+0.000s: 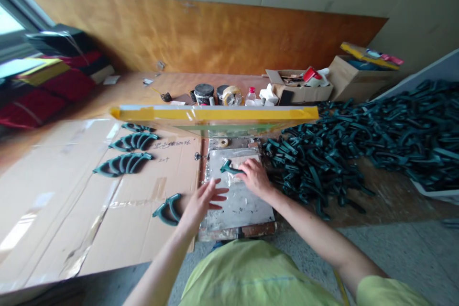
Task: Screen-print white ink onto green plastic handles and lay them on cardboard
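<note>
My right hand (255, 178) grips one end of a dark green curved plastic handle (229, 168) over the grey work plate (229, 210). Lower and to the left, my left hand (208, 196) hovers with its fingers spread and nothing in them. A yellow-edged frame (215, 114) stands raised just behind the plate. On the cardboard to the left lie a couple of green handles (168, 209), close to my left forearm. Farther back on that cardboard, more handles are laid side by side in rows (124, 164).
A large heap of green handles (315, 172) spreads to the right, with more in a white bin (433, 191). Behind the frame are black tubs (204, 94), a tape roll (232, 96), a red-capped bottle (251, 95) and an open carton (304, 93). Dark red bundles (46, 91) sit far left.
</note>
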`<state>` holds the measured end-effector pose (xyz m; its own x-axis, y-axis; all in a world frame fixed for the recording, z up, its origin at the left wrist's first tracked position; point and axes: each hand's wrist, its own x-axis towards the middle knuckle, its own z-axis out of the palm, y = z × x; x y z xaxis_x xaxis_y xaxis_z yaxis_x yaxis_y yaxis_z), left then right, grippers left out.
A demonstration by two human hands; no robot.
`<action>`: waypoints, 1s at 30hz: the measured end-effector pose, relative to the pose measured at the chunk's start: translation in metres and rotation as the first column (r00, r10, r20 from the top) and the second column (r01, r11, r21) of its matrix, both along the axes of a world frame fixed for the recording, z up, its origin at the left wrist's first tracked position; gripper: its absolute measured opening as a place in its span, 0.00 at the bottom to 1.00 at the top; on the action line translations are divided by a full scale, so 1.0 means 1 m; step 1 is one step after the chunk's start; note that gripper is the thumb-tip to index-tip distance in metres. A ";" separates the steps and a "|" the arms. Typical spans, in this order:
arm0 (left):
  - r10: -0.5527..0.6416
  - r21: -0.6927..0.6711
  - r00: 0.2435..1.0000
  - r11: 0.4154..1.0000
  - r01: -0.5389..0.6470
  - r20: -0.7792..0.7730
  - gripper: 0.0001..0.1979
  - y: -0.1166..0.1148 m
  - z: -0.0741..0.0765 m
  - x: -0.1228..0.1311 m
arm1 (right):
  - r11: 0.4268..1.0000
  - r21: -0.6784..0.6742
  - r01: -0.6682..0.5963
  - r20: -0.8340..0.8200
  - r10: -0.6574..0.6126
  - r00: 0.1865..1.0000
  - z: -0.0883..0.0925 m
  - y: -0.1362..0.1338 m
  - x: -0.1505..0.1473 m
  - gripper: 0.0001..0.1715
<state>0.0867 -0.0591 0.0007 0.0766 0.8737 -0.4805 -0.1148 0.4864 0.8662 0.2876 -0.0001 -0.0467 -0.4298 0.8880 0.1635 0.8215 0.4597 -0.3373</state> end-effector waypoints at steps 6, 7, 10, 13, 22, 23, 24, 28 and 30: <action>0.316 -0.231 0.947 0.928 -0.294 0.064 0.20 -0.048 -0.075 -0.015 | 0.945 -0.018 -0.326 -0.066 0.324 0.944 -0.013 -0.037 -0.009 0.11; 0.353 -0.247 0.936 0.906 -0.344 -0.006 0.18 -0.053 -0.085 -0.035 | 0.970 -0.054 -0.236 -0.036 0.234 0.972 -0.019 -0.028 0.008 0.10; 0.421 -0.309 0.859 0.809 -0.500 -0.290 0.19 -0.067 -0.119 -0.104 | 0.975 -0.162 0.153 0.207 -0.118 0.971 -0.038 0.011 0.070 0.14; 0.360 -0.358 0.808 0.759 -0.544 -0.467 0.20 -0.080 -0.149 -0.155 | 0.917 -0.289 0.274 0.419 -0.136 0.898 -0.054 0.036 0.111 0.17; -0.186 -0.430 0.667 0.875 -0.220 -0.721 0.24 -0.058 -0.144 -0.179 | 0.892 -0.413 0.185 0.457 0.028 0.889 -0.059 0.048 0.121 0.19; -0.197 -0.427 0.646 0.877 -0.219 -0.737 0.24 -0.057 -0.138 -0.180 | 0.889 -0.422 0.177 0.461 0.042 0.886 -0.057 0.049 0.122 0.21; -0.209 -0.419 0.619 0.882 -0.216 -0.757 0.23 -0.056 -0.132 -0.180 | 0.888 -0.429 0.167 0.465 0.058 0.883 -0.056 0.050 0.123 0.23; -0.179 -0.315 0.493 0.927 -0.206 -0.851 0.23 -0.053 -0.106 -0.158 | 0.852 -0.479 0.214 0.498 0.063 0.865 -0.063 0.055 0.126 0.33; -0.139 -0.240 0.461 0.956 -0.167 -0.876 0.24 -0.047 -0.096 -0.133 | 0.833 -0.496 0.243 0.505 0.050 0.861 -0.072 0.058 0.126 0.35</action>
<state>-0.0461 -0.1062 -0.0951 -0.5297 0.7011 -0.4774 0.6204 0.7041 0.3455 0.4140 0.0584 -0.1188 -0.2278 0.8085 -0.5427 0.9697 0.2389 -0.0512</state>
